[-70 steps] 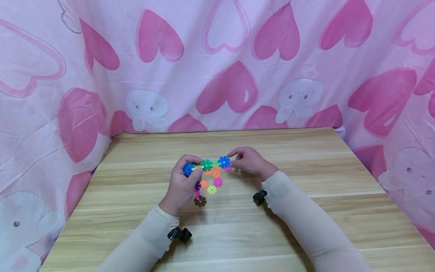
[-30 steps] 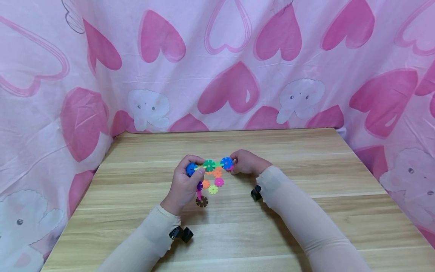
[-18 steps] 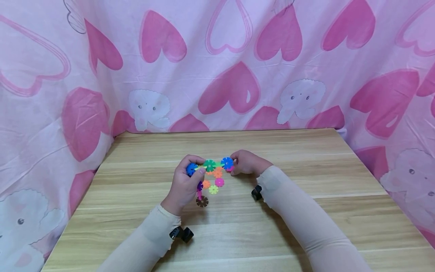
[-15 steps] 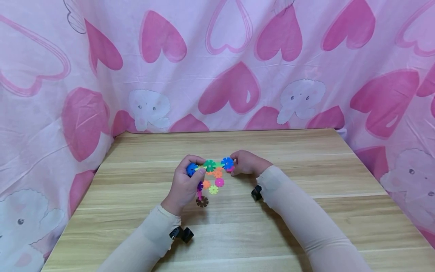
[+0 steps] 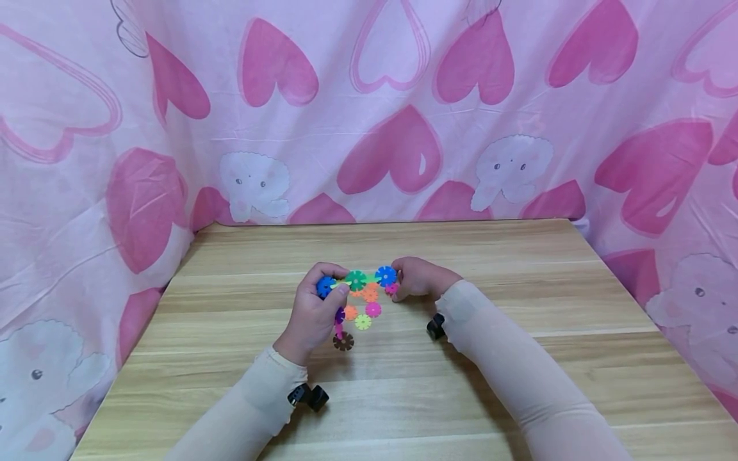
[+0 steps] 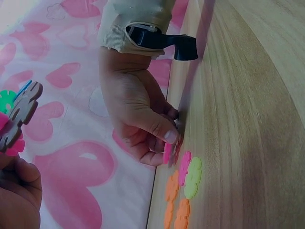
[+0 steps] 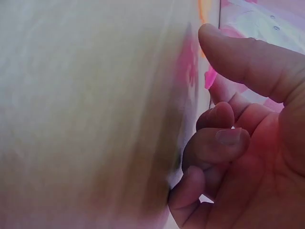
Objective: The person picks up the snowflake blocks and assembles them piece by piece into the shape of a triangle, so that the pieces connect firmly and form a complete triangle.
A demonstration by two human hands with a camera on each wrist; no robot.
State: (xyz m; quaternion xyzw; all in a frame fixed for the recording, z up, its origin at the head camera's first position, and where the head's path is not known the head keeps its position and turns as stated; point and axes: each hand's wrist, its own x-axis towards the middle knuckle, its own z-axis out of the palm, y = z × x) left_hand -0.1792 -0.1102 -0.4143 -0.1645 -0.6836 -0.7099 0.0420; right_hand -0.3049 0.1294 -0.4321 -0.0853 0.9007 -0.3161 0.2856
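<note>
My left hand [image 5: 311, 310] grips a joined chain of notched plastic snowflake discs above the table. In it show a blue disc [image 5: 325, 287], a green disc [image 5: 356, 280], a second blue disc [image 5: 385, 276] and a brown disc [image 5: 343, 341] hanging lowest. My right hand [image 5: 423, 278] pinches a small pink disc [image 6: 167, 153] between thumb and fingers, low over the table, beyond the chain's right end. Loose discs lie flat beside it: a yellow-green disc [image 6: 193, 177], another pink disc [image 5: 373, 310] and several orange discs [image 6: 172, 185]. The right wrist view shows only a pink edge by the fingertips.
The wooden table [image 5: 519, 256] reaches back to a pink curtain [image 5: 323, 147] printed with hearts, which also hangs on both sides. A black wrist camera [image 5: 308, 397] sits on the left sleeve, and another black camera [image 5: 436, 326] on the right.
My right hand has moved a little left and its fingers have come together on the pink disc. The left hand and its chain have hardly moved.
</note>
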